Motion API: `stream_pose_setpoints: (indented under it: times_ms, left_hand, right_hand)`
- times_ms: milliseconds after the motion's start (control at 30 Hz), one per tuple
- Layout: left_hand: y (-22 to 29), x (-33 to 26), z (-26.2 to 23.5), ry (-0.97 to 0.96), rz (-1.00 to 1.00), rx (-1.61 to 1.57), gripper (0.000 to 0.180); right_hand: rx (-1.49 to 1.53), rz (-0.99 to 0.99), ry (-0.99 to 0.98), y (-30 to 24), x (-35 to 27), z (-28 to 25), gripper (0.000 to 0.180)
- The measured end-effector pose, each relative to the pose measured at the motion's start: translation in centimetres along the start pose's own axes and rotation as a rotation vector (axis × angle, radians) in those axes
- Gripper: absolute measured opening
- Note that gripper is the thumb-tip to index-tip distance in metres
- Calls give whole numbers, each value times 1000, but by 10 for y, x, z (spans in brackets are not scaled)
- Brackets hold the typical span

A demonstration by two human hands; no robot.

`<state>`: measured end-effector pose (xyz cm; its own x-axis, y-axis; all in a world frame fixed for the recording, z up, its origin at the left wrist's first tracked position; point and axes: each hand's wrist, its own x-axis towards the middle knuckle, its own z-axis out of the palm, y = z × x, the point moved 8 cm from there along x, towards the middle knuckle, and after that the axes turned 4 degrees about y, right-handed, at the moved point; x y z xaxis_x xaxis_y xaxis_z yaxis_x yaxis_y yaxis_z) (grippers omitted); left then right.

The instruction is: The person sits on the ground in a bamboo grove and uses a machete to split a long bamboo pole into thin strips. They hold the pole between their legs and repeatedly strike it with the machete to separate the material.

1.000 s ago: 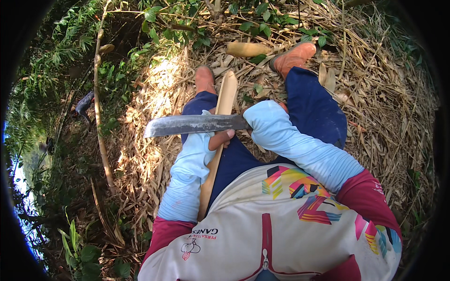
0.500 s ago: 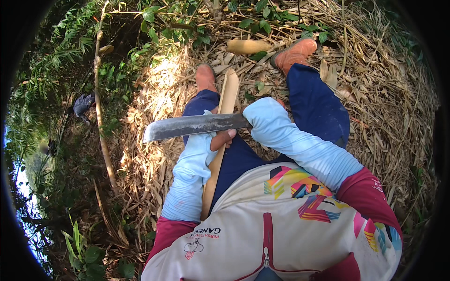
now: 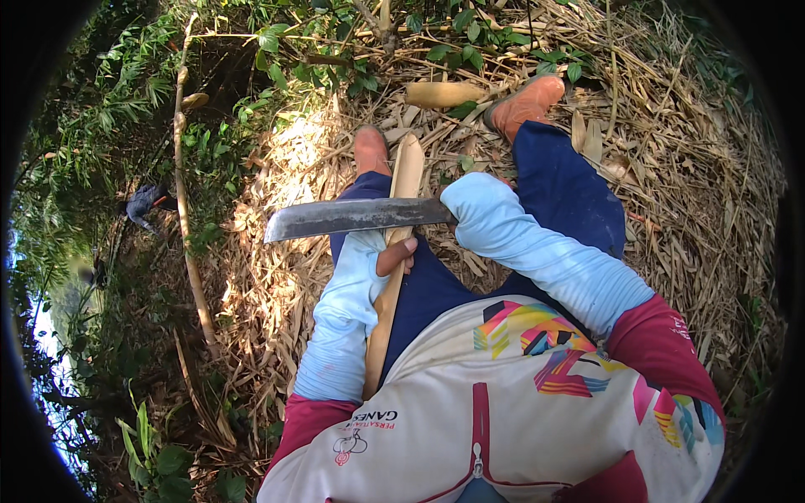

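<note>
A machete (image 3: 352,218) with a broad, dark grey blade lies crosswise over a pale split bamboo strip (image 3: 407,168), its tip to the left. My right hand (image 3: 454,215) is closed around the handle, mostly hidden under a light blue sleeve. Below the blade, my left hand (image 3: 397,255) grips the strip, thumb on top and the other fingers largely out of sight. The strip runs lengthwise from between my boots, along my left thigh, to my waist. Whether the edge touches it I cannot tell.
Dry leaves and stalks (image 3: 688,210) cover the ground. A short bamboo piece (image 3: 444,94) lies beyond my feet, near the right boot (image 3: 527,105). At left, a thin bare stem (image 3: 186,184) rises among green plants. A person in dark clothes (image 3: 149,205) bends over farther off.
The machete has shifted slightly right, its blade a little more level across the strip. Both hands keep their holds. The person at far left shows more fully, bent over.
</note>
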<state>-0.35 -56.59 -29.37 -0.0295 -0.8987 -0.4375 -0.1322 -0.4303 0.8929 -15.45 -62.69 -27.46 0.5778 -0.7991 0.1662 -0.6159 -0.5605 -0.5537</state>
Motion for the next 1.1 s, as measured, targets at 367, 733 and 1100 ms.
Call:
stream_pose_setpoints:
  times_ms: [367,733,1100]
  left_hand:
    - [8,-3,1,26,77,-32,38]
    - [-7,11,-1,-118,73,13,54]
    - [6,2,1,-42,97,-71,44]
  right_hand:
    - [-17,-36,-49,-1,0,-2,11]
    - [-150,-62,-122,4,9,5,14]
    - [-101,76,80,19,16,-22,12]
